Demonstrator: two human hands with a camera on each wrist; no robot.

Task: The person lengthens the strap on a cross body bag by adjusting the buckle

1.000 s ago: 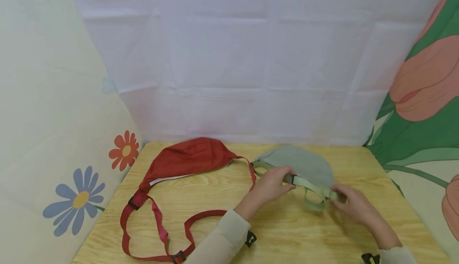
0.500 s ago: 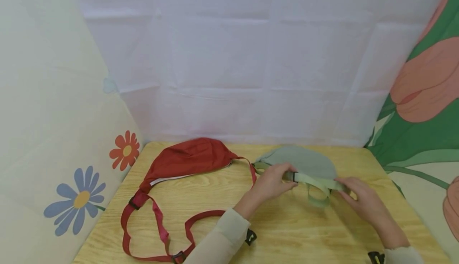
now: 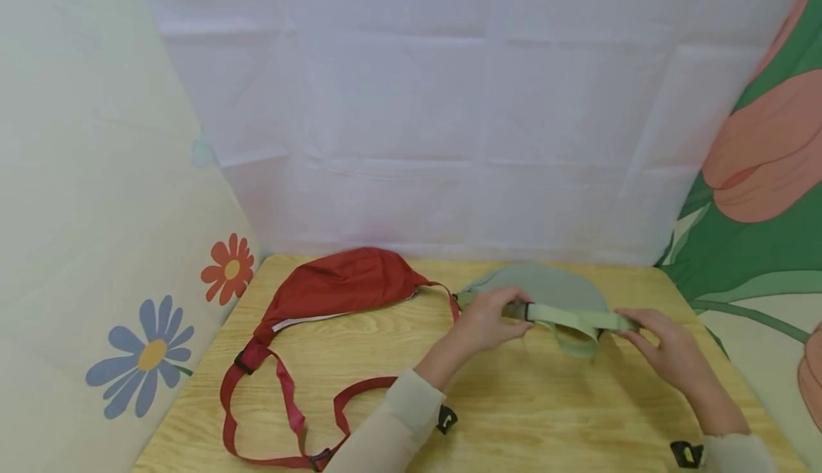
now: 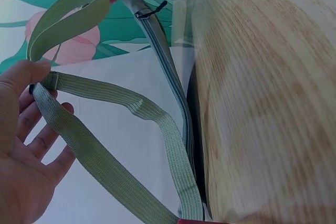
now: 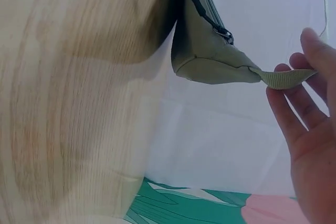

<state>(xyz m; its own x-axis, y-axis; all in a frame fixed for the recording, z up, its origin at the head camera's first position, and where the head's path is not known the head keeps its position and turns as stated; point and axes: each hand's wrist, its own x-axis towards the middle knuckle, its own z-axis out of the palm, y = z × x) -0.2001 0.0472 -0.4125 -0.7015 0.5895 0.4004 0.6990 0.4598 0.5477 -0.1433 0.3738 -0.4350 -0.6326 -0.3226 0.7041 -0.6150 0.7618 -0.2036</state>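
A grey-green waist bag [image 3: 546, 284] lies toward the back right of the table, its pale green strap [image 3: 565, 316] lifted in front of it. My left hand [image 3: 484, 323] pinches the strap at a dark slider buckle [image 3: 529, 312] between thumb and finger; the left wrist view shows the webbing [image 4: 100, 166] looping away below that hand [image 4: 26, 140]. My right hand [image 3: 668, 348] pinches the strap near the bag's right end. In the right wrist view, short webbing [image 5: 283, 78] runs from the bag's corner, beside a black zipper pull [image 5: 202, 9], to the right hand [image 5: 310, 114].
A red waist bag [image 3: 347, 280] lies at the back left, its red strap [image 3: 225, 416] looping toward the front of the wooden table [image 3: 514, 423]. White cloth [image 3: 385, 102] hangs behind. Flower-printed cloths stand at the left and right [image 3: 758, 166].
My right hand has moved to the right and slightly up, drawing the pale green strap straighter between both hands. The left hand has stayed nearly in place. The red bag has not moved.
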